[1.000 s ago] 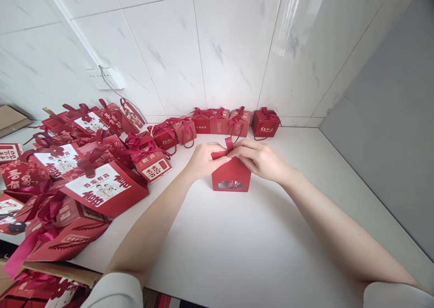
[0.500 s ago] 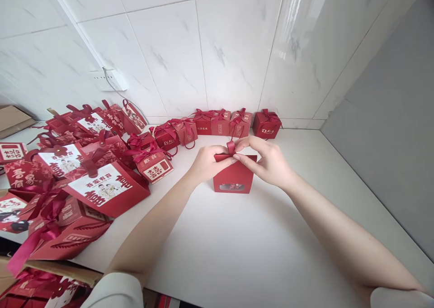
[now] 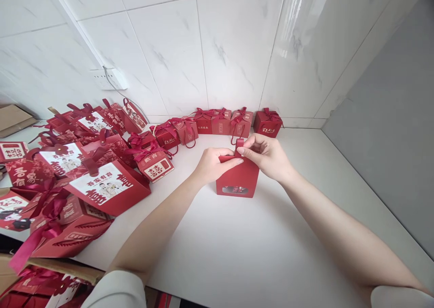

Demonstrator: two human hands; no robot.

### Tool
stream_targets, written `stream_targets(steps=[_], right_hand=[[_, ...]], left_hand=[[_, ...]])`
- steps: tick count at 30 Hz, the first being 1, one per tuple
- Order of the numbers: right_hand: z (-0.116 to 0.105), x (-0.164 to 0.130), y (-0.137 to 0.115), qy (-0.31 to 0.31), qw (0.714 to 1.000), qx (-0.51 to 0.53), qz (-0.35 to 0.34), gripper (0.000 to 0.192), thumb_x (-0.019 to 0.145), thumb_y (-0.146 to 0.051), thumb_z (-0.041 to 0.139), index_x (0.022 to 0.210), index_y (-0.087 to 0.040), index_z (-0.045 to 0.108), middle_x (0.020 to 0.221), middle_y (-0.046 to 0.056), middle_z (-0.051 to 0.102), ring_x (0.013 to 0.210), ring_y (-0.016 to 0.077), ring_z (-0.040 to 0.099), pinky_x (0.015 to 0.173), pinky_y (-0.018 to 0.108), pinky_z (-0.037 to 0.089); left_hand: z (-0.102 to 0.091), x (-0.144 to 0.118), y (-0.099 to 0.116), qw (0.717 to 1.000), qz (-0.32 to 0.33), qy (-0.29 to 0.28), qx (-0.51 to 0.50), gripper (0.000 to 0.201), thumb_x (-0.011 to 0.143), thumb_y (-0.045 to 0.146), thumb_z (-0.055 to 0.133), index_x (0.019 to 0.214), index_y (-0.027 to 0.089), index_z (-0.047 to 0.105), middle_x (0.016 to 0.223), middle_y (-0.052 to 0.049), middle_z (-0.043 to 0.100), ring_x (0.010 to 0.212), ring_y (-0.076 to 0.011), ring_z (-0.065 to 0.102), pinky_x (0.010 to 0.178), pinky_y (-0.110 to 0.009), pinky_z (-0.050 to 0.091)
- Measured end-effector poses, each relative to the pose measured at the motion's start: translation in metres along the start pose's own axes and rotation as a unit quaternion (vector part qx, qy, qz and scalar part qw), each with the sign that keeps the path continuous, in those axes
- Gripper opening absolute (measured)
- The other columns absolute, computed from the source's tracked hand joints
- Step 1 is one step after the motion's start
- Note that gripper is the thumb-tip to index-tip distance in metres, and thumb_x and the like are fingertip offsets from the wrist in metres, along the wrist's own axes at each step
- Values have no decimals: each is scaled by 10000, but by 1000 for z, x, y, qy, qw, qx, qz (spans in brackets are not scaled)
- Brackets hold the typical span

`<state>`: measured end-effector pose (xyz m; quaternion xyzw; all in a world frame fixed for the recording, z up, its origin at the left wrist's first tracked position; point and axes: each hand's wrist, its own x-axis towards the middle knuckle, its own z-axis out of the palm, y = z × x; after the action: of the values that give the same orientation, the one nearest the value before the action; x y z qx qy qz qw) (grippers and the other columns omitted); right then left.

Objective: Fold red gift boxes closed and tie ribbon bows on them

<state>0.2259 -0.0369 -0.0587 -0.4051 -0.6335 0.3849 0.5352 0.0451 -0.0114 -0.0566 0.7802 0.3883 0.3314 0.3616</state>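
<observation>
A red gift box [image 3: 237, 177] with a small clear window low on its front stands upright on the white table. A loop of red ribbon [image 3: 239, 144] rises from its top edge. My left hand [image 3: 217, 163] grips the upper left edge of the box, thumb across the front and fingers behind. At the ribbon loop, my right hand [image 3: 266, 156] pinches the ribbon between thumb and forefinger. The fingers behind the box are partly hidden.
Small red boxes with bows [image 3: 222, 121] line the tiled wall. Many larger red gift boxes [image 3: 108, 188] crowd the left side. A carton [image 3: 68, 267] holding more boxes sits at lower left. A wall socket [image 3: 110, 79] with a cable is behind; a grey panel [image 3: 389, 118] stands at right.
The box has shifted slightly right and turned a little. My right hand has moved from the box's top edge to the ribbon loop, which now stands more upright.
</observation>
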Motion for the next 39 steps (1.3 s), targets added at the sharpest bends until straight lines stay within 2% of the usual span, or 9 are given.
stream_targets(steps=[9, 12, 14, 18, 23, 29, 33, 36, 39], right_hand=[[-2, 2, -1, -7, 999, -27, -26, 277, 813, -469, 689, 836, -204, 613, 849, 44, 683, 779, 179, 644, 681, 318, 522], [-17, 2, -10, 8, 996, -78, -51, 308, 865, -504, 615, 986, -221, 606, 964, 55, 685, 890, 192, 653, 741, 323, 528], [-30, -1, -20, 6, 987, -157, -44, 318, 882, -529, 577, 955, -222, 613, 817, 29, 681, 717, 160, 643, 607, 282, 505], [-47, -11, -38, -143, 948, -285, 26, 344, 900, -556, 526, 923, -236, 651, 473, -45, 555, 386, 119, 506, 392, 258, 386], [-43, -20, -37, -239, 937, -253, 31, 495, 920, -528, 517, 1359, -304, 477, 1002, 58, 746, 820, 228, 724, 631, 329, 579], [-18, -37, -39, -239, 932, -273, -22, 586, 925, -509, 513, 1459, -358, 321, 1359, 93, 579, 1123, 296, 642, 775, 398, 594], [9, -52, -43, -208, 931, -288, -85, 679, 895, -523, 554, 1481, -330, 271, 1497, 103, 421, 1242, 341, 549, 869, 471, 564], [20, -58, -42, -227, 921, -296, -114, 633, 908, -489, 548, 1471, -337, 303, 1485, 92, 438, 1193, 339, 585, 841, 469, 574], [17, -57, -38, -253, 915, -295, -103, 545, 942, -429, 504, 1454, -347, 337, 1355, 76, 574, 1068, 306, 659, 756, 427, 594]], left_hand=[[1, 1, 0, 999, 29, 31, 13, 331, 804, 457, 628, 649, 165, 643, 636, 6, 612, 623, -130, 557, 600, -259, 420], [-25, -3, 11, 996, -15, -92, 12, 262, 755, 432, 680, 880, 203, 700, 873, -19, 711, 767, -173, 656, 670, -263, 479], [-48, -8, 17, 983, -41, -171, 50, 341, 683, 412, 745, 976, 241, 710, 958, -18, 725, 810, -188, 680, 668, -255, 490], [-79, -23, 30, 977, -60, -182, 95, 308, 654, 417, 768, 919, 264, 731, 915, -9, 736, 817, -189, 692, 622, -231, 474], [-86, -49, 62, 961, -101, -255, 40, 356, 612, 399, 820, 935, 286, 724, 841, -18, 745, 734, -187, 696, 628, -251, 481], [-111, -90, 104, 984, -131, -99, 73, 368, 580, 369, 834, 895, 229, 704, 831, -33, 716, 864, -219, 693, 714, -257, 495], [-143, -129, 138, 961, -187, -86, 187, 405, 712, 418, 725, 1013, 148, 698, 940, -28, 694, 946, -200, 660, 840, -274, 468], [-168, -179, 147, 932, -182, -26, 314, 453, 827, 486, 557, 1128, 170, 674, 1060, 17, 673, 970, -148, 610, 932, -306, 411], [-190, -257, 123, 906, -212, 97, 354, 531, 858, 548, 455, 1189, 177, 643, 1119, 38, 665, 1018, -123, 571, 961, -276, 386]])
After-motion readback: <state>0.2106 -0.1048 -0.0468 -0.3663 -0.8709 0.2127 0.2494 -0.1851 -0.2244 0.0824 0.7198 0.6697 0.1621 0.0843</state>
